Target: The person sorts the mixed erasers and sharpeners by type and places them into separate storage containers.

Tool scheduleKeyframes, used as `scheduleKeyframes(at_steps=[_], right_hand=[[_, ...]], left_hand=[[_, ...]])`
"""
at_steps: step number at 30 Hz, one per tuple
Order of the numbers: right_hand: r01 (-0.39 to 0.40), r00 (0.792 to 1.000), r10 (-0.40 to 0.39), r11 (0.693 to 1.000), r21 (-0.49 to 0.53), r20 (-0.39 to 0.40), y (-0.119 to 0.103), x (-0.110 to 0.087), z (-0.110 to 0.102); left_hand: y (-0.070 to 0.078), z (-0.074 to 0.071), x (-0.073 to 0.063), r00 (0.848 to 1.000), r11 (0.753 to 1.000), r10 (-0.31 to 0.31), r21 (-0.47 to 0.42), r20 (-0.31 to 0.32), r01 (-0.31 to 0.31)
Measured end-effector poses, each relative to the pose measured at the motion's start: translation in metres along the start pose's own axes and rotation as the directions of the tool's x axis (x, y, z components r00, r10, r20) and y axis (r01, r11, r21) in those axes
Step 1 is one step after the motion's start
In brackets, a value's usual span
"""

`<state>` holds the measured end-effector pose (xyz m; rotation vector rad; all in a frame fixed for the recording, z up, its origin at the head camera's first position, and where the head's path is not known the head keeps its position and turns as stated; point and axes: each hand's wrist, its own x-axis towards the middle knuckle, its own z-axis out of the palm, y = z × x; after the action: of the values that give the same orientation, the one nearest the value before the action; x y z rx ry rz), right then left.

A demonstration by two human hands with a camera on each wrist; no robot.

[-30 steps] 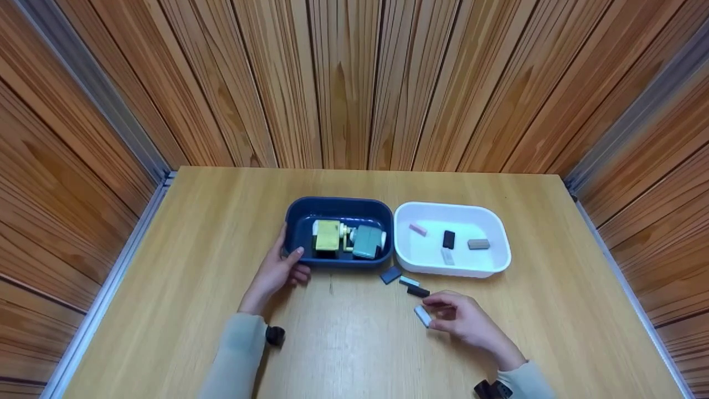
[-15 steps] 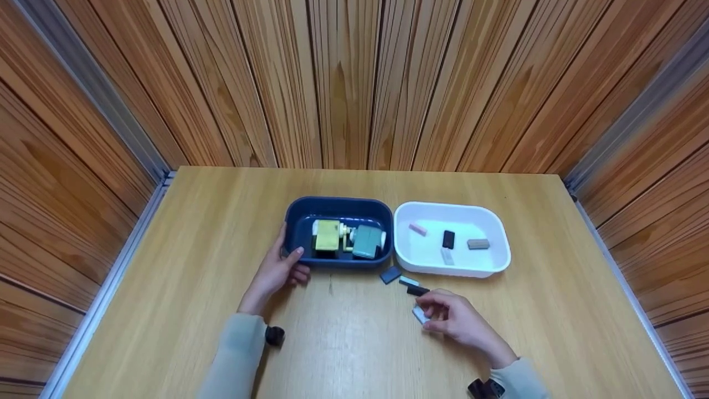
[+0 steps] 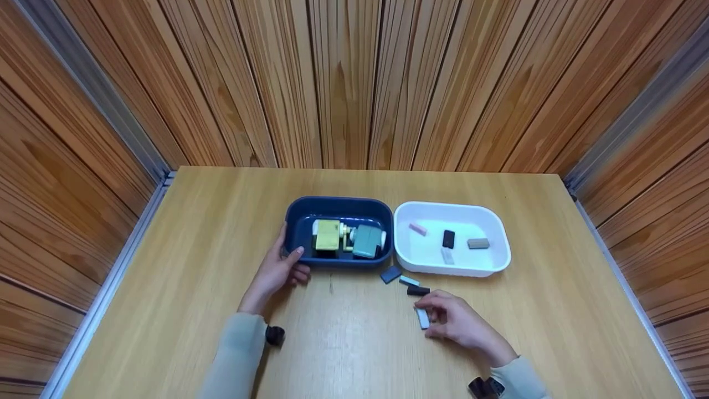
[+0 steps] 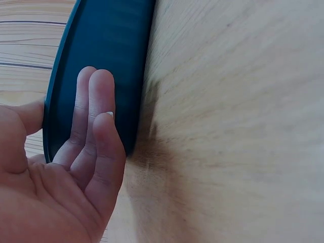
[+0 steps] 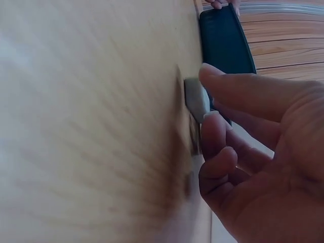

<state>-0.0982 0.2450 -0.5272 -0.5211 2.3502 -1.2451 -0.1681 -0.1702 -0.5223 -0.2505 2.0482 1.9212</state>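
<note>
My left hand (image 3: 275, 272) holds the near-left corner of a navy tray (image 3: 340, 266), thumb over the rim and fingers along the outer wall. In the left wrist view the fingers (image 4: 101, 101) lie against that wall. My right hand (image 3: 457, 320) pinches a small white eraser (image 3: 422, 318) between thumb and fingers, low at the tabletop. The right wrist view has the eraser (image 5: 196, 99) at the fingertips. Inside the navy tray lie a yellow pencil sharpener (image 3: 327, 235) and a teal one (image 3: 366, 241), both with cranks.
A white tray (image 3: 452, 270) adjoins the navy one and holds several small blocks, among them a pink (image 3: 418, 229), a black (image 3: 448, 239) and a grey one (image 3: 478, 244). Near the trays lie a blue block (image 3: 390, 275), a light-blue one (image 3: 409, 281) and a black one (image 3: 418, 290).
The white eraser has turned in my right fingers from slanted to nearly lengthwise, and the right hand has shifted slightly left. My left hand and both trays have stayed put.
</note>
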Motion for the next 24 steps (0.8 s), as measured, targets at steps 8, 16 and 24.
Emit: scheduleKeyframes(at_steps=[8, 16, 24], right_hand=[[-0.009, 1.0, 0.009, 1.0, -0.008, -0.012, 0.0045, -0.0023, 0.0014], [-0.01, 1.0, 0.009, 0.999, -0.036, -0.017, 0.0029, -0.0021, 0.0033], [-0.008, 0.999, 0.003, 0.993, -0.115, -0.037, 0.0012, -0.0013, 0.0066]], left_hand=[[-0.0004, -0.0004, 0.0012, 1.0, 1.0, -0.001, 0.0, 0.001, 0.001], [0.0008, -0.0004, 0.0001, 1.0, 1.0, -0.006, 0.004, 0.005, 0.006], [-0.0008, 0.0002, 0.0006, 1.0, 1.0, 0.003, -0.003, 0.002, -0.003]])
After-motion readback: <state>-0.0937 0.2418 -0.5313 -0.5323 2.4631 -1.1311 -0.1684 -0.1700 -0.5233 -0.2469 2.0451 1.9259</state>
